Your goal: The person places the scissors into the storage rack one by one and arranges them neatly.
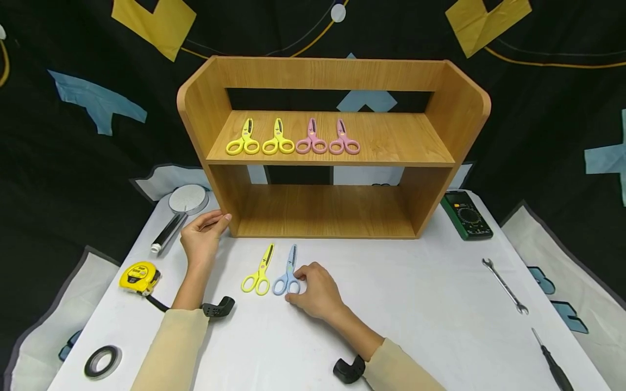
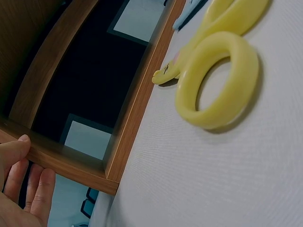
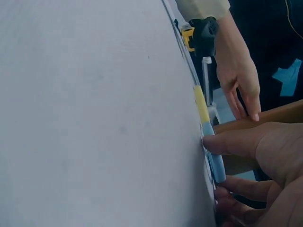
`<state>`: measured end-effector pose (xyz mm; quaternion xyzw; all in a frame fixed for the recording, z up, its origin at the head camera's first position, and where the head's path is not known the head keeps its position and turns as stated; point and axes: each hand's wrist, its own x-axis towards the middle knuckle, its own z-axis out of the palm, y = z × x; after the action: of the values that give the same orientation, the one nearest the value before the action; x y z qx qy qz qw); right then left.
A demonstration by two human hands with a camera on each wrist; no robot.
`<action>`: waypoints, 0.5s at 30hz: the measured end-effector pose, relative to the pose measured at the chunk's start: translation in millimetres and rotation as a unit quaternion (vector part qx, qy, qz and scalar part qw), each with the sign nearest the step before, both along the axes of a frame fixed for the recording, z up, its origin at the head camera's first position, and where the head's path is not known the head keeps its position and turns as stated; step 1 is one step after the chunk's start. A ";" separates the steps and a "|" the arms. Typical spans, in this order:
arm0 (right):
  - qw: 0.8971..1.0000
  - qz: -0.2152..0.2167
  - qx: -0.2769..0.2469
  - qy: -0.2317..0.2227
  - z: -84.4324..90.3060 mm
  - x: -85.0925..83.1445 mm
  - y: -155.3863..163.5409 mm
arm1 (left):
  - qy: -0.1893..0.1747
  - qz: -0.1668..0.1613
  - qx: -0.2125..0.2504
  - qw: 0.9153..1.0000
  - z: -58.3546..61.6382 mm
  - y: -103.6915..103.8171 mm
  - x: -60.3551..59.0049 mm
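The right hand (image 1: 318, 293) pinches the blue scissors' (image 1: 288, 271) handle, low centre on the tabletop (image 1: 415, 304), beside the yellow scissors (image 1: 260, 271). The left hand (image 1: 202, 236), fingers relaxed, touches the shelf's (image 1: 332, 146) lower-left corner. Judged step: gripping for pickup; next calls for a firm lift.

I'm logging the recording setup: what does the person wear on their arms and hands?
Both hands are bare. The left hand and right hand emerge from long, pale cream sleeves. Each wrist carries a small black strapped-on device, the right one near the cuff.
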<state>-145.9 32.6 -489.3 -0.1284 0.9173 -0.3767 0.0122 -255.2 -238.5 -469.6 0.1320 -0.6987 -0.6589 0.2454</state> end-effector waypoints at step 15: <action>0.978 0.028 -0.184 -0.090 40.0 7.5 51.3 | 0.007 0.001 0.004 1.000 0.1 2.0 -0.2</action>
<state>-138.4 83.9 -449.3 -0.1199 0.8235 -0.5486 0.0815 -255.4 -236.5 -469.5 0.1289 -0.6946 -0.6621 0.2500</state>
